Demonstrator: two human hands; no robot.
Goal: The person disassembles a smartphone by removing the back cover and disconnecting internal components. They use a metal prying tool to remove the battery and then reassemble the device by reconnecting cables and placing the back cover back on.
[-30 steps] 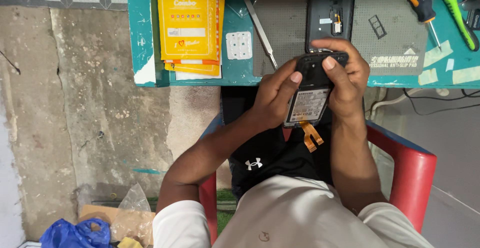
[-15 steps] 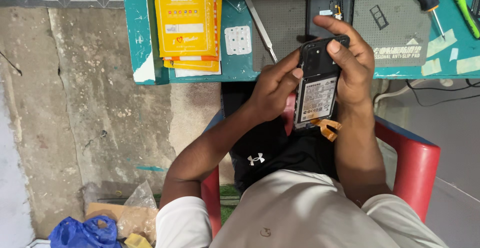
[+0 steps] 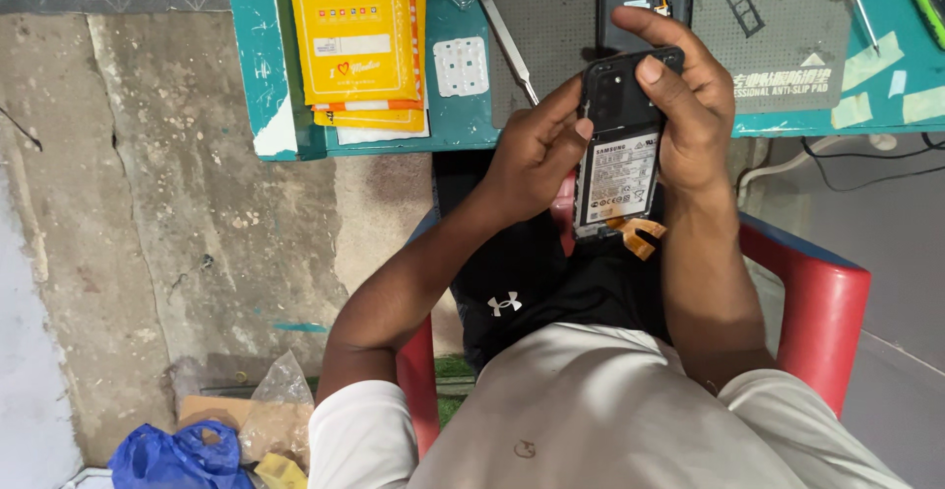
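Opened phone (image 3: 618, 149), back cover off and battery exposed, is held over the person's lap just off the counter's (image 3: 448, 125) near edge. Right hand (image 3: 694, 115) grip closed around its top and right side. Left hand (image 3: 532, 149) grip closed on its left edge. Orange flex ribbon (image 3: 638, 235) hangs below

left hand (image 3: 532, 154): fingers curled, thumb and forefinger pinched | right hand (image 3: 689, 105): fingers wrapped, thumb pressed flat | forearms: bare, converging over lap
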